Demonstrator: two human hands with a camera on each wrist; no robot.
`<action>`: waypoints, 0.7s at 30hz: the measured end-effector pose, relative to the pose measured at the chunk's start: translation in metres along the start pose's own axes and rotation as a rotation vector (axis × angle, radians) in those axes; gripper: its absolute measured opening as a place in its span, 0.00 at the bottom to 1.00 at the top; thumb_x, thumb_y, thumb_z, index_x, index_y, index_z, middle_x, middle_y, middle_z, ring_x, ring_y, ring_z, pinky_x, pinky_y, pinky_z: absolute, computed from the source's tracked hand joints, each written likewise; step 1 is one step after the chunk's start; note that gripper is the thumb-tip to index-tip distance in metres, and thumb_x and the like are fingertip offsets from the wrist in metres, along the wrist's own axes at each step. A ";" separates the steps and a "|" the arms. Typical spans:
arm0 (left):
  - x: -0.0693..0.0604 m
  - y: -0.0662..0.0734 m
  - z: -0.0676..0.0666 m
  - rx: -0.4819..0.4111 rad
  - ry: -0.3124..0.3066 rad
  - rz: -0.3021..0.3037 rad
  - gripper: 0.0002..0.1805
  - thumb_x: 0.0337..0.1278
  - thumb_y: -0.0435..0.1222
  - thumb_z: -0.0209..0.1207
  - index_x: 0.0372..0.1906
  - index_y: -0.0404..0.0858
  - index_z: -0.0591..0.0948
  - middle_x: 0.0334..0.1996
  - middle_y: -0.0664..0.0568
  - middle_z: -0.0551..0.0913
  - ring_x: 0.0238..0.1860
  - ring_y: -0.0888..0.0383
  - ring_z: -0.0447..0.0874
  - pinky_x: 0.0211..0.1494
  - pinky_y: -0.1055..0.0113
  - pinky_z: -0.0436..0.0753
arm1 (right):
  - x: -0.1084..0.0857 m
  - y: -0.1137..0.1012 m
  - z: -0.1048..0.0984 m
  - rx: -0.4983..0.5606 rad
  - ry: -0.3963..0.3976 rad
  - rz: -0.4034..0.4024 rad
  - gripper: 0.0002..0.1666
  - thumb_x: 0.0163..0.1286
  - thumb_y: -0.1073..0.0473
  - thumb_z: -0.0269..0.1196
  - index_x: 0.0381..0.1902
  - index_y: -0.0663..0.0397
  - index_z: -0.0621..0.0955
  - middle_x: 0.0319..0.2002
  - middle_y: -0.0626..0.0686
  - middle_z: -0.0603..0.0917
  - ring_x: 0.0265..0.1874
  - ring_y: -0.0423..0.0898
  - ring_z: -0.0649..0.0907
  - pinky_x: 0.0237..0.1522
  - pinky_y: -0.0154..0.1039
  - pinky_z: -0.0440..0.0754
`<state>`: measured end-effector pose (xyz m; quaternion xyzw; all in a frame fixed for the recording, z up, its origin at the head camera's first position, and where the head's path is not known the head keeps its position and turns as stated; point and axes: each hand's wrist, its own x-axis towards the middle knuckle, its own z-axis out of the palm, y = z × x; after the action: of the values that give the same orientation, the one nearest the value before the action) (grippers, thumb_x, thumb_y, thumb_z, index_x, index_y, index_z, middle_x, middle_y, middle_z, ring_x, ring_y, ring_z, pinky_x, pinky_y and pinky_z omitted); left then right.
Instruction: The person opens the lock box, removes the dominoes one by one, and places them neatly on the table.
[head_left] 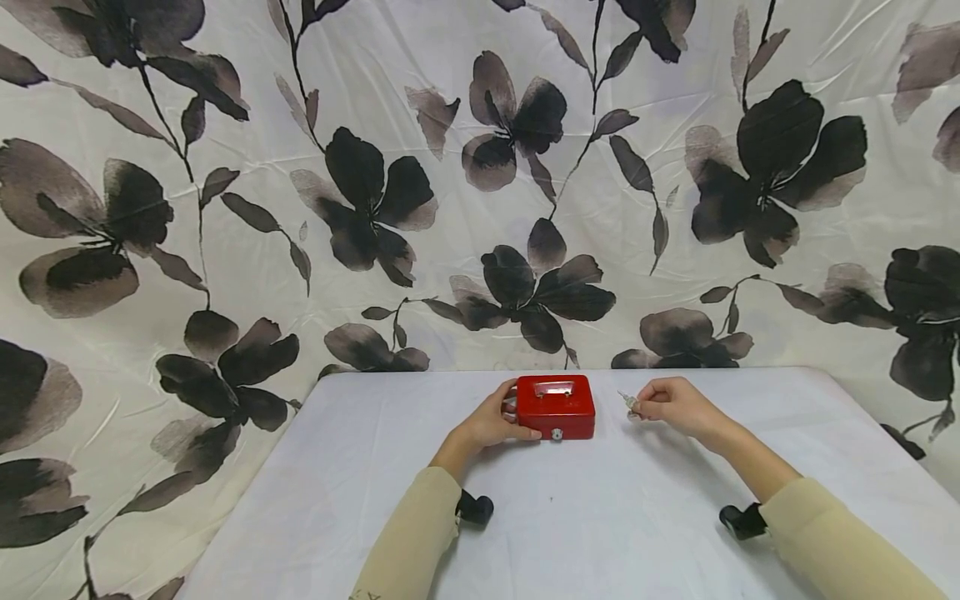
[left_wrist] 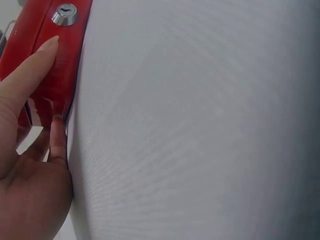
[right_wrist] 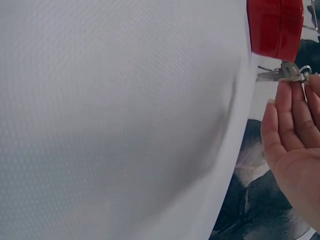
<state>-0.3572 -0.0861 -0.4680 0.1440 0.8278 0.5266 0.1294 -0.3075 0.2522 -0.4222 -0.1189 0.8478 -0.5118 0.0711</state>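
A red metal cash box [head_left: 556, 406] with a silver handle on its lid sits on the table, lid down. Its round silver lock [left_wrist: 65, 15] faces the near side, and the keyhole holds no key. My left hand [head_left: 489, 422] grips the box's left end, thumb along the front beside the lock and fingers at the side. To the right of the box, my right hand [head_left: 677, 405] pinches small silver keys [right_wrist: 286, 73] on a ring between thumb and fingertips. The key blades point left toward the box, apart from it; how many keys there are is hard to tell.
The table [head_left: 585, 533] is covered with a white cloth, and the box stands near its far edge. Behind hangs a white curtain [head_left: 645, 67] with dark flowers. Black wrist cameras [head_left: 474, 508] sit at both cuffs.
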 end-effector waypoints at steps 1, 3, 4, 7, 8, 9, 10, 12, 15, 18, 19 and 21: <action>0.000 0.000 0.000 -0.003 0.000 0.001 0.51 0.51 0.37 0.77 0.78 0.47 0.62 0.68 0.47 0.73 0.59 0.49 0.75 0.62 0.51 0.81 | -0.001 0.000 -0.001 0.002 0.000 -0.001 0.10 0.74 0.64 0.63 0.43 0.70 0.81 0.42 0.62 0.89 0.41 0.50 0.87 0.49 0.48 0.84; 0.000 0.000 0.000 -0.008 -0.001 0.000 0.51 0.51 0.37 0.77 0.78 0.47 0.62 0.67 0.47 0.73 0.59 0.49 0.74 0.62 0.51 0.81 | -0.002 0.000 -0.001 0.002 0.000 -0.002 0.11 0.74 0.63 0.63 0.44 0.69 0.81 0.42 0.62 0.89 0.41 0.50 0.87 0.50 0.48 0.84; 0.000 0.000 0.000 -0.010 -0.002 -0.001 0.50 0.51 0.38 0.77 0.78 0.47 0.62 0.67 0.47 0.73 0.60 0.49 0.74 0.62 0.51 0.81 | -0.003 0.000 -0.002 -0.001 -0.002 -0.005 0.11 0.74 0.63 0.63 0.44 0.69 0.81 0.43 0.61 0.89 0.41 0.50 0.87 0.50 0.48 0.84; 0.000 0.000 0.000 -0.015 0.000 -0.008 0.51 0.51 0.38 0.77 0.78 0.47 0.62 0.67 0.47 0.74 0.60 0.49 0.74 0.62 0.50 0.82 | -0.005 -0.002 -0.002 -0.004 0.001 -0.004 0.12 0.74 0.62 0.63 0.46 0.69 0.81 0.42 0.61 0.89 0.42 0.52 0.86 0.50 0.47 0.84; 0.000 0.000 0.000 -0.015 0.002 -0.010 0.51 0.51 0.38 0.77 0.78 0.47 0.62 0.67 0.47 0.74 0.59 0.49 0.75 0.62 0.50 0.81 | -0.006 -0.003 -0.002 -0.003 0.003 0.000 0.12 0.74 0.62 0.63 0.46 0.69 0.81 0.42 0.60 0.89 0.42 0.52 0.86 0.50 0.47 0.84; 0.000 0.000 0.000 -0.015 0.004 -0.010 0.51 0.51 0.38 0.77 0.78 0.47 0.62 0.66 0.47 0.74 0.59 0.49 0.75 0.62 0.50 0.81 | -0.006 -0.003 -0.002 -0.003 0.005 0.002 0.12 0.74 0.62 0.63 0.46 0.69 0.81 0.42 0.60 0.89 0.42 0.53 0.86 0.50 0.48 0.84; 0.000 0.000 0.000 -0.014 0.006 -0.011 0.51 0.50 0.38 0.77 0.79 0.46 0.61 0.66 0.47 0.74 0.59 0.49 0.75 0.62 0.50 0.81 | -0.007 -0.004 -0.003 -0.008 0.005 0.001 0.12 0.75 0.62 0.63 0.46 0.69 0.81 0.42 0.59 0.89 0.43 0.53 0.86 0.50 0.48 0.84; 0.000 -0.001 0.000 -0.013 0.009 -0.011 0.52 0.50 0.38 0.77 0.79 0.46 0.61 0.66 0.47 0.74 0.58 0.49 0.75 0.62 0.50 0.81 | -0.008 -0.003 -0.003 -0.013 0.007 0.003 0.12 0.75 0.62 0.63 0.46 0.68 0.81 0.41 0.58 0.89 0.43 0.54 0.86 0.51 0.49 0.84; 0.000 -0.001 0.000 -0.017 0.012 -0.014 0.52 0.51 0.38 0.77 0.79 0.46 0.61 0.66 0.47 0.75 0.59 0.49 0.75 0.63 0.50 0.81 | -0.009 -0.003 -0.004 -0.031 0.008 -0.006 0.11 0.74 0.61 0.63 0.45 0.68 0.82 0.40 0.57 0.89 0.43 0.54 0.87 0.53 0.52 0.83; 0.000 0.000 0.000 -0.028 0.014 -0.022 0.52 0.51 0.38 0.77 0.79 0.46 0.61 0.66 0.47 0.75 0.59 0.49 0.75 0.63 0.49 0.80 | -0.011 -0.004 -0.003 -0.047 0.009 -0.016 0.11 0.74 0.61 0.64 0.44 0.67 0.83 0.40 0.57 0.89 0.43 0.54 0.87 0.54 0.54 0.82; -0.001 0.000 0.000 -0.033 0.014 -0.025 0.52 0.51 0.38 0.77 0.79 0.46 0.61 0.66 0.47 0.75 0.60 0.49 0.75 0.63 0.49 0.80 | -0.012 -0.004 -0.003 -0.051 0.007 -0.019 0.11 0.74 0.60 0.64 0.44 0.66 0.83 0.40 0.57 0.89 0.44 0.54 0.87 0.55 0.55 0.81; -0.001 0.001 0.000 -0.044 0.012 -0.028 0.52 0.51 0.38 0.77 0.79 0.46 0.61 0.66 0.47 0.75 0.60 0.48 0.75 0.64 0.49 0.80 | -0.013 -0.006 -0.002 -0.053 0.002 -0.025 0.11 0.74 0.60 0.64 0.44 0.66 0.83 0.40 0.57 0.90 0.44 0.55 0.87 0.55 0.55 0.81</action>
<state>-0.3559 -0.0864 -0.4668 0.1263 0.8187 0.5436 0.1348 -0.2946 0.2553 -0.4162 -0.1309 0.8597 -0.4899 0.0608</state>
